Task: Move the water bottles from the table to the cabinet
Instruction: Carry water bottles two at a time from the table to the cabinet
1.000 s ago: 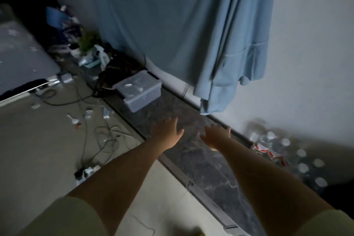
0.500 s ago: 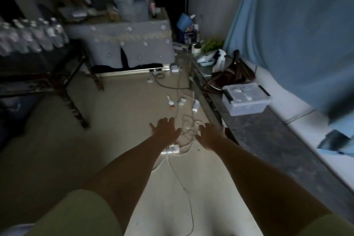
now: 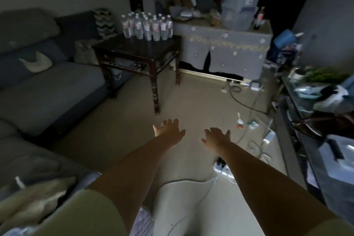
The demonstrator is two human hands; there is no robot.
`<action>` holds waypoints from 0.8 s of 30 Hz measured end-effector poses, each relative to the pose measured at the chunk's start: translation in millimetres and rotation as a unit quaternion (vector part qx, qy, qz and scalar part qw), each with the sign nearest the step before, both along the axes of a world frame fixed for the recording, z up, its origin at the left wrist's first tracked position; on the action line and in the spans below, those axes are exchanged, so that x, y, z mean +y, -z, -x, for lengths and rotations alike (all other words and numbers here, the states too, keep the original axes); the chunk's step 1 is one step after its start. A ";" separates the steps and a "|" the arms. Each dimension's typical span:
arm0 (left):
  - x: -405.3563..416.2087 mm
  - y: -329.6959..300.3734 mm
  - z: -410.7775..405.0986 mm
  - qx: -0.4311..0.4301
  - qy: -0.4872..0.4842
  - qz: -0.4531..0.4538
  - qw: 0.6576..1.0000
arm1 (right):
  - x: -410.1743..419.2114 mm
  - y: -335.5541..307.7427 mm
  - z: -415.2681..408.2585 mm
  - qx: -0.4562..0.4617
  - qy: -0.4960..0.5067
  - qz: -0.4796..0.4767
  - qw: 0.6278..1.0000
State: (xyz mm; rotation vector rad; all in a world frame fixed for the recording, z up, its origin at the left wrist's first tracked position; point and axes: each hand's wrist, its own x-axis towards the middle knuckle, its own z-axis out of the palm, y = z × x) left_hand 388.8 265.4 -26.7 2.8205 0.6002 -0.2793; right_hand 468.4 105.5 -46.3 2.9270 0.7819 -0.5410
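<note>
Several clear water bottles (image 3: 147,26) with white caps and red-white labels stand clustered at the far edge of a dark wooden table (image 3: 138,48). My left hand (image 3: 168,127) and my right hand (image 3: 216,137) reach forward over the floor, fingers spread, both holding nothing. Both hands are well short of the table, with bare floor between. The low dark cabinet top (image 3: 298,120) runs along the right side of the room.
A grey sofa (image 3: 47,86) fills the left. A cloth-covered table (image 3: 226,50) with plastic boxes stands behind the wooden table. Cables and a power strip (image 3: 222,166) lie on the floor at the right. Clutter and a clear box (image 3: 339,151) sit on the cabinet top.
My view has swung left from the curtain and the bottles by the wall toward the sofa and the wooden table. Both hands stay outstretched and empty.
</note>
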 end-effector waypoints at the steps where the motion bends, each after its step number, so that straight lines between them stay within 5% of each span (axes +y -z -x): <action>1: 15.3 0.6 -2.7 0.001 -0.014 0.001 1.000 | 17.1 0.2 -4.7 0.001 -0.015 0.002 1.000; 9: 123.9 2.2 -60.4 0.020 -0.112 0.006 0.993 | 135.4 -7.0 -74.6 0.007 -0.119 -0.002 0.993; 24: 254.6 9.6 -166.8 0.011 -0.163 0.017 0.986 | 279.3 8.8 -199.0 0.026 -0.149 0.018 0.988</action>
